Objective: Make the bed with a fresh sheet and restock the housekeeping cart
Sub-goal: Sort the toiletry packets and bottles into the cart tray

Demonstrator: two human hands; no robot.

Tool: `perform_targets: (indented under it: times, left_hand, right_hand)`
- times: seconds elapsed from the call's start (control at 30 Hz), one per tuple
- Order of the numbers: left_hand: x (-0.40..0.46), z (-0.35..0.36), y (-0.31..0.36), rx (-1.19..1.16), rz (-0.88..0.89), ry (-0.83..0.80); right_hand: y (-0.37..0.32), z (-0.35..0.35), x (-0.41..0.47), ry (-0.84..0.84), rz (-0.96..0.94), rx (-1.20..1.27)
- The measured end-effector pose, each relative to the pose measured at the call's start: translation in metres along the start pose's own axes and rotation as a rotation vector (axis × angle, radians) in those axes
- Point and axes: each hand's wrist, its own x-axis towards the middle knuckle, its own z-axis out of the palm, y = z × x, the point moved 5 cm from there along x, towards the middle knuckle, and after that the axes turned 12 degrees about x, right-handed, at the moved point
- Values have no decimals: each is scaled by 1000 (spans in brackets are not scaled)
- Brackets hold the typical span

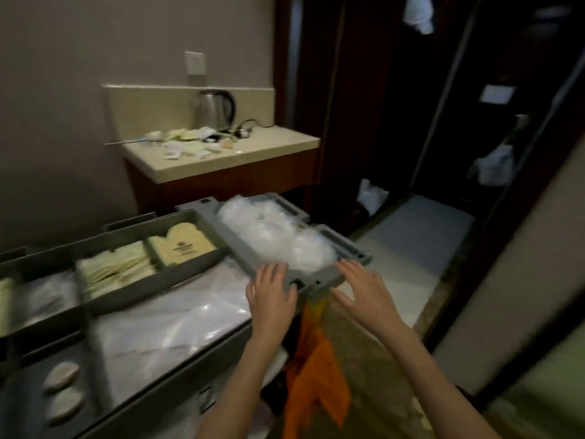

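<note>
tray centre frame: stiff plastic, light | bags soft, slippery | my left grip flat on near rim, right grip spread, empty | take rim edges

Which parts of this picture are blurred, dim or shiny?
Head view: the cart tray and both hands, left hand and right hand, are smeared by motion blur; the doorway is very dark; plastic wrap shows glare; wide-angle lens bends the edges.

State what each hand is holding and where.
Neither grips anything. The left hand rests with straight fingers on the grey tray's near edge; the right hand hovers open beside that edge.
</note>
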Motion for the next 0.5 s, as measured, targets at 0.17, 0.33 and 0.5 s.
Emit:
perform_targets:
  times: [0.17,0.33,0.5]
  left_hand:
    - [37,64,135,-20,194,-107]
    - [87,117,171,-2,231,-176]
    - [165,147,131,-7,138,-138]
  right_hand:
    - [120,-59,-23,56,200,-48]
    - [178,-62,21,69,223,-7]
    - [184,-54,143,52,79,72]
